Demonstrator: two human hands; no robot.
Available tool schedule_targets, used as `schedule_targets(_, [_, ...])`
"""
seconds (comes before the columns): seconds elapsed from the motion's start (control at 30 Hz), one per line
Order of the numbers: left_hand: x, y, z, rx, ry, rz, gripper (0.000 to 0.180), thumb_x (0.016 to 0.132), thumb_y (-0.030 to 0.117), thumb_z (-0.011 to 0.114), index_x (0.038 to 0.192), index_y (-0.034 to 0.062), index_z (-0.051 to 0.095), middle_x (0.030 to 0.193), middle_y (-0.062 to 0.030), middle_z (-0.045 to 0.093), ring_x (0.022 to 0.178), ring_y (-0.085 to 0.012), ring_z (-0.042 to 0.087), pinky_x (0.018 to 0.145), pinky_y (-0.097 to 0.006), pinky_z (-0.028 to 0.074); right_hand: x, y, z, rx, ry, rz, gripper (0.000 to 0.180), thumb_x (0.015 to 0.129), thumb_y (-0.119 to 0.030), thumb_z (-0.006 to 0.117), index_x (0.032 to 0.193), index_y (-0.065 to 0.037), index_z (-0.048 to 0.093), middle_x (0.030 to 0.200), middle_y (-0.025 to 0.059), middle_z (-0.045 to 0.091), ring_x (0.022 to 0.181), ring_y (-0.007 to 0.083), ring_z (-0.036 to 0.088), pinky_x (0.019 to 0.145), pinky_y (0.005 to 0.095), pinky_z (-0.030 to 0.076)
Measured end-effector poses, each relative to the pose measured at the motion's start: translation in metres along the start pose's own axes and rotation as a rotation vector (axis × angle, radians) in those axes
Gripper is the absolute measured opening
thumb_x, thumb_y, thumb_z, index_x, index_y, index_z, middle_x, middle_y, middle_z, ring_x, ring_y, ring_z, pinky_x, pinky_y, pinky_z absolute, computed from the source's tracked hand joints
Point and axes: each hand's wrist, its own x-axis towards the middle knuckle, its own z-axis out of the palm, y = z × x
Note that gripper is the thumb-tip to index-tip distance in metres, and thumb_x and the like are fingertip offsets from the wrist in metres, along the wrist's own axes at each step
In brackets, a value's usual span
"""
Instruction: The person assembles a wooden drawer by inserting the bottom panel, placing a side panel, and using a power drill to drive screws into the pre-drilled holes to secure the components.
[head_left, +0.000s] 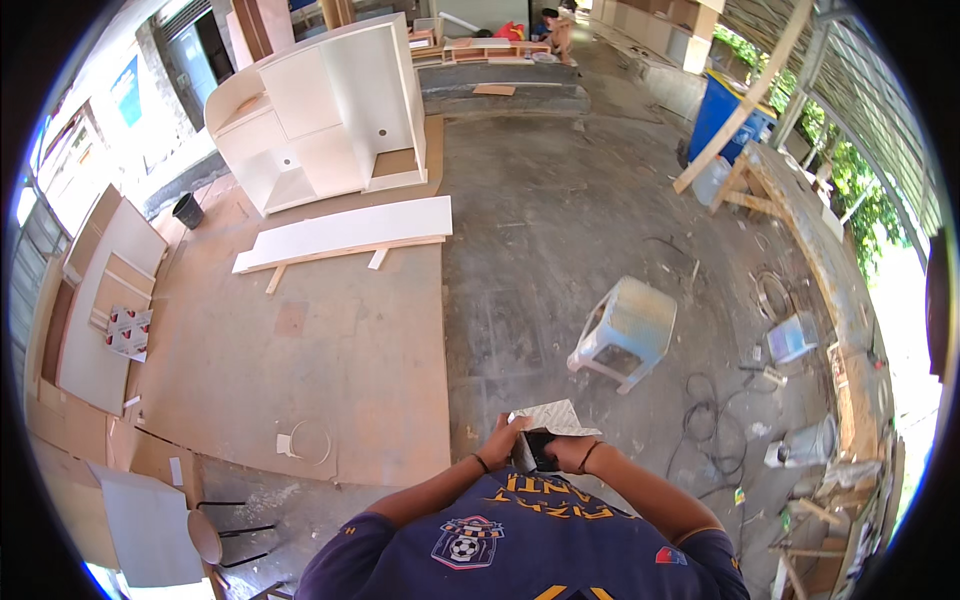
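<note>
Close to my chest, a small whitish patterned box (556, 416) with a raised flap and a dark inside is held up. My left hand (500, 438) is closed round its left side, with the thumb near the top edge. The fingers of my right hand (572, 455) reach into the dark opening and are hidden there, so what they touch does not show. A dark band circles each wrist.
A worn plastic stool (632, 330) stands ahead on the concrete floor. A white board (350, 232) rests on wood strips before a large white cabinet (330, 115). Black cable (712, 425) lies at right, near a rough workbench (810, 235). A round-seated stool (206, 537) is at lower left.
</note>
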Motion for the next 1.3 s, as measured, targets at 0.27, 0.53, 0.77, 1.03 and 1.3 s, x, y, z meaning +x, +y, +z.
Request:
schedule_targets(0.27, [0.134,0.116,-0.007,0.385,0.157,0.181,0.074,0.073,0.050,0.062,0.121,-0.0013,0.041,0.108,-0.0224,0.055,0.102,-0.0273,0.053,0.088,-0.034,0.040,0.117,0.102,-0.090,0.114,0.123,-0.117,0.027,0.073,-0.021,0.060,0.096,-0.008,0.067,0.110,0.0172,0.058,0.102,0.0305,0.056,0.093,0.0383,0.040])
schedule_targets(0.53, [0.309,0.258,-0.009,0.340,0.247,0.142,0.064,0.074,0.045,0.063,0.115,-0.0003,0.043,0.102,-0.0169,0.055,0.093,-0.0213,0.052,0.078,-0.032,0.043,0.268,0.235,-0.214,0.164,0.129,-0.078,0.026,0.072,-0.018,0.060,0.094,-0.005,0.067,0.104,0.0177,0.061,0.103,0.0304,0.056,0.090,0.0371,0.043])
schedule_targets(0.77, [0.379,0.412,0.008,-0.153,0.273,0.020,0.033,0.084,0.035,0.050,0.107,0.0151,0.037,0.099,-0.0085,0.046,0.089,-0.0198,0.052,0.071,-0.039,0.047,0.362,0.301,-0.383,-0.006,0.406,-0.466,0.027,0.072,-0.011,0.052,0.095,-0.002,0.062,0.101,0.0218,0.059,0.097,0.0341,0.057,0.084,0.0404,0.046])
schedule_targets(1.03, [0.537,0.541,-0.033,-0.622,0.176,0.112,0.029,0.085,0.030,0.051,0.106,0.0151,0.037,0.100,-0.0091,0.051,0.091,-0.0235,0.056,0.074,-0.039,0.049,0.516,0.372,-0.543,-0.017,0.323,-0.441,0.016,0.078,-0.014,0.049,0.083,-0.006,0.062,0.076,0.0172,0.060,0.073,0.0338,0.060,0.067,0.0412,0.048])
schedule_targets(1.3, [0.679,0.753,-0.047,-0.279,0.332,0.073,0.031,0.081,0.039,0.053,0.102,0.0206,0.038,0.086,-0.0029,0.041,0.067,-0.0131,0.041,0.052,-0.028,0.037,0.604,0.430,-0.730,0.338,0.742,-0.337,0.011,0.075,-0.005,0.060,0.085,-0.002,0.063,0.078,0.0139,0.059,0.072,0.0315,0.059,0.061,0.0369,0.047])
